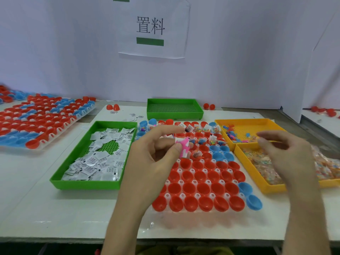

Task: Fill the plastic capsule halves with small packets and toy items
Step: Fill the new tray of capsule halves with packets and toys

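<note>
On the far left of the white tabletop (46, 199) lies a clear holder of red and blue plastic capsule halves (36, 122). Next comes a green perforated plastic tray (57, 179) heaped with small white printed paper packets (95, 162); their print is too small to read. These packets look light and limp, best pinched at an edge.

The left hand (147, 162) hovers over the central clear rack of open red and blue plastic capsule halves (202, 181), thumb and fingers closed on a small pink-and-white toy piece (184, 147), with what seems a white packet tucked beside it. The toy looks stiff, light and probably slippery, so a fingertip pinch suits it. The far rows already hold packets and toys; the near rows stand empty.

Behind, an empty green tray (174, 115), and on the wall a white paper sign (152, 28) reading "置料".

The right hand (287, 153) hangs half-curled above two yellow plastic trays (261, 188) of tiny coloured toys and clear bags; whether it holds anything I cannot tell.
</note>
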`<state>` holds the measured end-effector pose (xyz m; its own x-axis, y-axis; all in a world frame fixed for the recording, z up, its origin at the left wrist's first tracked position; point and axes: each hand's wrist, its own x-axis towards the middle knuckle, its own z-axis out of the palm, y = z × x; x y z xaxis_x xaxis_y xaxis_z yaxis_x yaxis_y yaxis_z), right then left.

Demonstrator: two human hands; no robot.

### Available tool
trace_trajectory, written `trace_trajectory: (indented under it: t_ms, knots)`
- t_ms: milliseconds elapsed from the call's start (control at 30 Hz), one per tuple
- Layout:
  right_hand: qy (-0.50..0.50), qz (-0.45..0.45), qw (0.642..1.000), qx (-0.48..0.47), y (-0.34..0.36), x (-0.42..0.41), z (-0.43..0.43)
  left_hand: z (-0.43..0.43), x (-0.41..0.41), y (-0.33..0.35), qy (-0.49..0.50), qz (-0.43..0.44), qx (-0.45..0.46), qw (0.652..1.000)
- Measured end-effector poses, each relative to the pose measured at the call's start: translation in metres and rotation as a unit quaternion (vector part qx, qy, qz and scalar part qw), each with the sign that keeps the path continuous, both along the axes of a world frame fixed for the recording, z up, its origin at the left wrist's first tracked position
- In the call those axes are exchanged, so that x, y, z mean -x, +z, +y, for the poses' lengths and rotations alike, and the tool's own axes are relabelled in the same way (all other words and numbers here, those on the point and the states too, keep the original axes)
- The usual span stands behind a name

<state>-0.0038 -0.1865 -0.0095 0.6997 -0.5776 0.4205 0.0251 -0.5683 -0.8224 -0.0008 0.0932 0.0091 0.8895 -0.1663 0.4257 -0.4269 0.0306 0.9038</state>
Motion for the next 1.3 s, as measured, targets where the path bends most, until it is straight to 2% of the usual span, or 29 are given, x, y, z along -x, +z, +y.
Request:
trace_trajectory:
  t_ms: [67,133,200,233,500,667,733,833,1000,1133,1233,1300]
  knots:
    - [-0.023,0.063,0.998,-0.004,-0.016,-0.003,-0.020,0.000,0.000,0.000,0.005,0.011,0.002,1.000]
    - [-0.008,0.164,0.986,-0.011,-0.029,-0.009,-0.028,0.000,-0.001,-0.001,0.009,0.016,0.010,1.000]
    - [0.021,0.254,0.966,0.043,-0.037,-0.014,-0.027,0.001,-0.001,-0.001,0.009,0.014,0.015,1.000]
    - [0.027,0.272,0.959,0.073,-0.038,-0.016,-0.024,0.001,-0.001,-0.001,0.008,0.014,0.015,1.000]
    - [-0.004,0.192,0.981,0.030,-0.037,-0.017,-0.015,-0.002,-0.002,-0.001,-0.005,0.012,-0.006,1.000]
    - [-0.139,0.029,0.990,-0.023,-0.039,-0.017,-0.009,-0.001,-0.002,0.000,-0.011,0.011,-0.012,1.000]
    - [-0.159,-0.011,0.986,-0.043,-0.040,-0.018,-0.009,0.000,-0.002,-0.001,-0.011,0.011,-0.011,1.000]
    - [-0.163,-0.049,0.985,-0.023,-0.038,-0.017,-0.007,0.000,-0.002,-0.001,-0.008,0.013,-0.009,1.000]
    - [-0.029,-0.156,0.981,-0.110,-0.008,-0.010,0.020,0.000,-0.002,0.001,-0.010,0.008,-0.015,1.000]
    - [0.125,-0.167,0.970,-0.121,0.021,0.001,0.060,0.000,-0.002,-0.002,-0.016,0.001,-0.019,1.000]
    - [0.265,-0.160,0.942,-0.130,0.039,0.017,0.084,-0.001,-0.003,-0.006,-0.015,0.007,-0.016,1.000]
    - [0.316,-0.146,0.930,-0.117,0.046,0.024,0.095,-0.001,-0.004,-0.008,-0.016,0.008,-0.015,1.000]
